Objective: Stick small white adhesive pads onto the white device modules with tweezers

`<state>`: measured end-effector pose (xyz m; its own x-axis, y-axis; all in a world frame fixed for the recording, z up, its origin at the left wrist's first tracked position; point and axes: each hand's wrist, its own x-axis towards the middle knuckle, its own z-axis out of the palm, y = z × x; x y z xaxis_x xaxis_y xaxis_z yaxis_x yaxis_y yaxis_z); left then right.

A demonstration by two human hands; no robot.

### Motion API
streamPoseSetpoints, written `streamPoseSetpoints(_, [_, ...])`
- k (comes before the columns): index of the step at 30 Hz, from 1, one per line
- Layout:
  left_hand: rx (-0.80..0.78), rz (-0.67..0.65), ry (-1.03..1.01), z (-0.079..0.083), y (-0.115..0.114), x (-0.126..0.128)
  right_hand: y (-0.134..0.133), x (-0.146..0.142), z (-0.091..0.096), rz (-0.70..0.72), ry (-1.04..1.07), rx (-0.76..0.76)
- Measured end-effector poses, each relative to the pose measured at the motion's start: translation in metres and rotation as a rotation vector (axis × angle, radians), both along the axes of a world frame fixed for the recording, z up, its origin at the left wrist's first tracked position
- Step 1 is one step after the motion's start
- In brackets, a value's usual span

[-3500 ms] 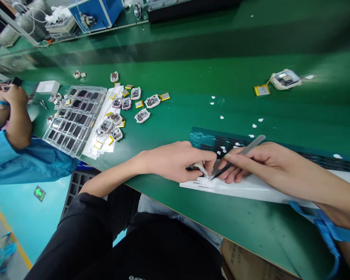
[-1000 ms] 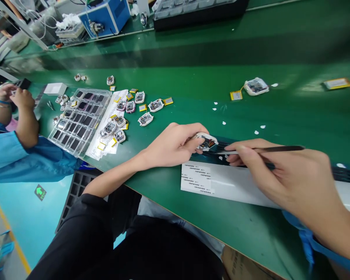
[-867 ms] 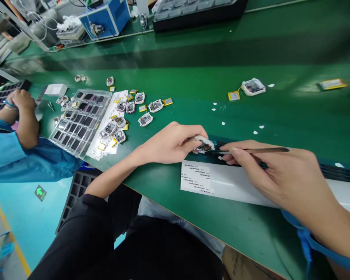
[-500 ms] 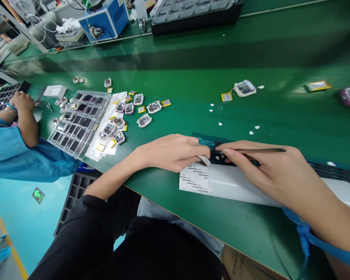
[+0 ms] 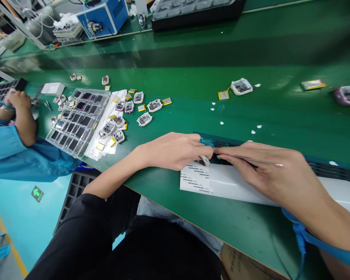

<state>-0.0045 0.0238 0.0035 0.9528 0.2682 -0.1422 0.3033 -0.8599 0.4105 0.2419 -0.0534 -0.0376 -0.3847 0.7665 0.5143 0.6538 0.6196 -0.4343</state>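
Note:
My left hand [image 5: 175, 151] is closed around a small white watch housing [image 5: 204, 161], mostly hidden under its fingers. In my right hand [image 5: 277, 171] is a thin pair of tweezers [image 5: 259, 160], pinched between thumb and fingers. Their tips meet the left fingertips, and what they touch there is hidden. Below both hands lie a printed adhesive sheet [image 5: 195, 179] and a long white strip [image 5: 233, 182]. Behind them runs a dark slotted mat [image 5: 329, 171].
Open watch housings [image 5: 144, 119] with yellow batteries [image 5: 167, 101] lie left of centre, beside a clear compartment tray [image 5: 78, 120]. Another housing [image 5: 241, 86] lies ahead. White scraps [image 5: 221, 123] dot the green bench. A co-worker's blue sleeve [image 5: 8, 147] is at far left.
My right hand has turned slightly, so the tweezers show a thin edge and their rear end sits lower. The right fingertips are closer to the left ones. My left hand keeps its hold.

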Motion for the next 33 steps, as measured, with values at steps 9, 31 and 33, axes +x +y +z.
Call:
streamPoseSetpoints(9, [-0.388,0.025,-0.274,0.007,0.002,-0.005,-0.004,-0.002,0.013,-0.197,0.088,0.177])
streamPoseSetpoints(31, [-1.336,0.989,-0.79,-0.022,0.0,0.014,-0.027,0.0,0.025,-0.015,-0.189,0.319])
streamPoseSetpoints(33, [-1.396,1.032,-0.804,-0.021,-0.002,0.017,-0.026,-0.001,0.026,-0.011,-0.228,0.319])
